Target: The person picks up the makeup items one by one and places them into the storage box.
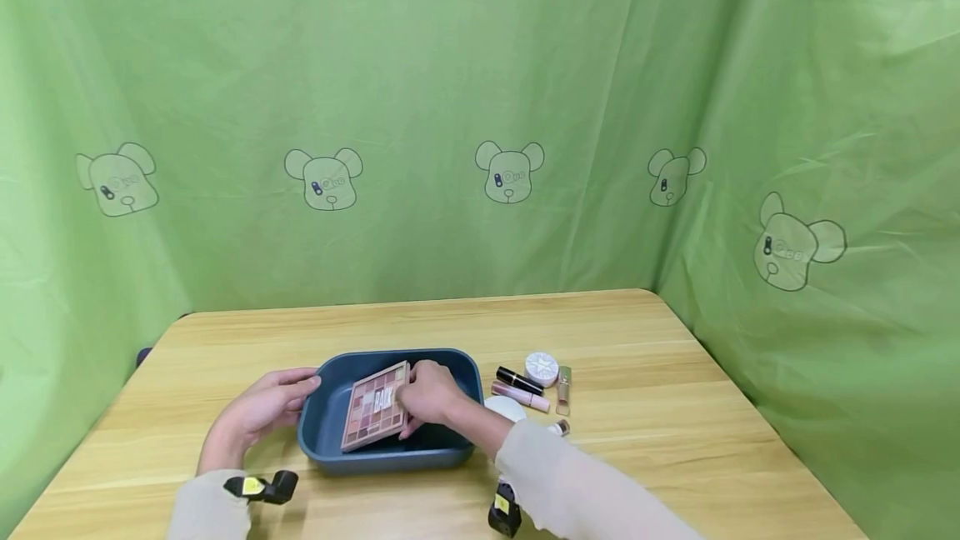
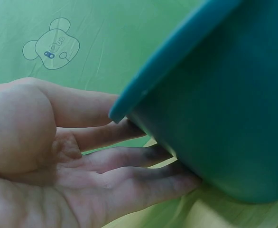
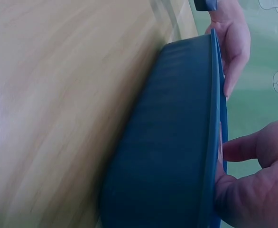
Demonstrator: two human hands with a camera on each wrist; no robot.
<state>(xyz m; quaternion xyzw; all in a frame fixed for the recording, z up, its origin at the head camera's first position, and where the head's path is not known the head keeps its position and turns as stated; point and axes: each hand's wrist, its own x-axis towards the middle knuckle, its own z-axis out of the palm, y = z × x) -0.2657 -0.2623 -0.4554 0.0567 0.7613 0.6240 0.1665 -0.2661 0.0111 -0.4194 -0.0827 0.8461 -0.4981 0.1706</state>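
My right hand (image 1: 430, 392) pinches the right edge of an eyeshadow palette (image 1: 372, 408) inside a dark blue bin (image 1: 397, 463). Many pink and brown squares and a pale label show on the palette, which lies tilted. In the right wrist view, the bin's wall (image 3: 162, 137) hides most of the palette. At the bin's left end is my left hand (image 1: 273, 401), its fingertips at the rim. The left wrist view shows the left hand's fingers (image 2: 129, 183) fairly straight against the bin's outer wall (image 2: 215, 118).
Right of the bin lie a white round compact (image 1: 542, 367), a black tube (image 1: 519, 381), a pink tube (image 1: 521, 396) and a green-capped lip gloss (image 1: 564, 387). A white round item (image 1: 506, 407) and a small bottle (image 1: 559, 428) are partly hidden by the right arm. Green curtains (image 1: 420, 232) surround the wooden table (image 1: 660, 440).
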